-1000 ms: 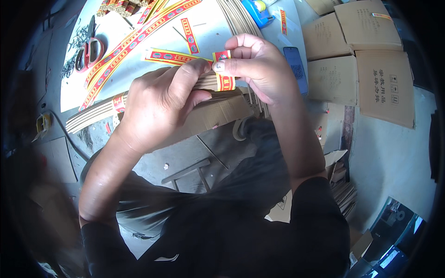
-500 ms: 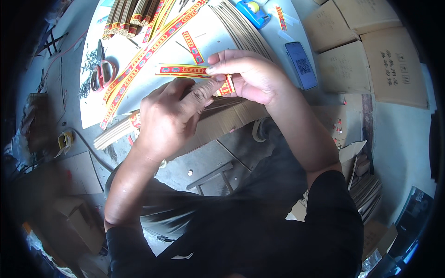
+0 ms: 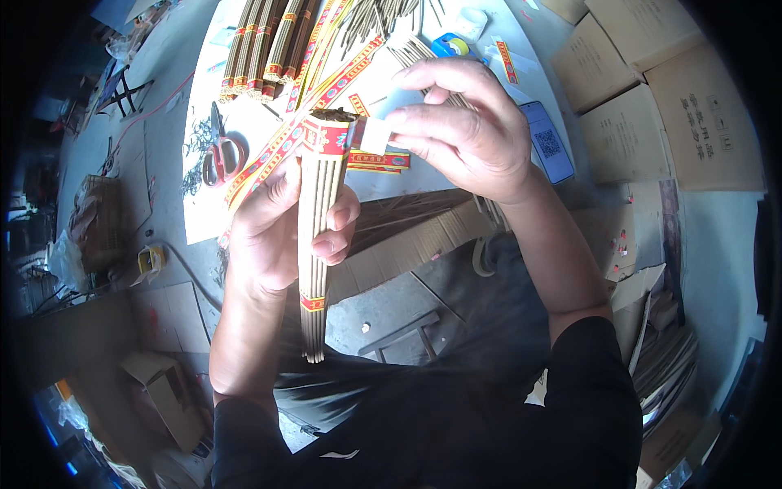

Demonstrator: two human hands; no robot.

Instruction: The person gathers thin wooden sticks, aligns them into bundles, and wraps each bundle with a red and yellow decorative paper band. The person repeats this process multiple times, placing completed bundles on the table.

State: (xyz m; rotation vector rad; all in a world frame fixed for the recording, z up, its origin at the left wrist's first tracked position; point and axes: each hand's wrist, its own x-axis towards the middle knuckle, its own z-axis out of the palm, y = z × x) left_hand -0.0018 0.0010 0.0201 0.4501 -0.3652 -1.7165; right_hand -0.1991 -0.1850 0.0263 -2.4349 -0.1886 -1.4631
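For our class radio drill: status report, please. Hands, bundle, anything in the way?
Left hand around the stick bundle. Right hand at a white tab beside the upper red-and-yellow band; pinch unclear. Bundle banded twice. No obstruction seen between hands.

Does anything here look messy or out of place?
The loose sticks at the far side of the table lie at mixed angles, unlike the banded bundles nearby, and a dark tangle lies by the scissors. On the bundle in the left hand, a white flap sticks out by the upper band.
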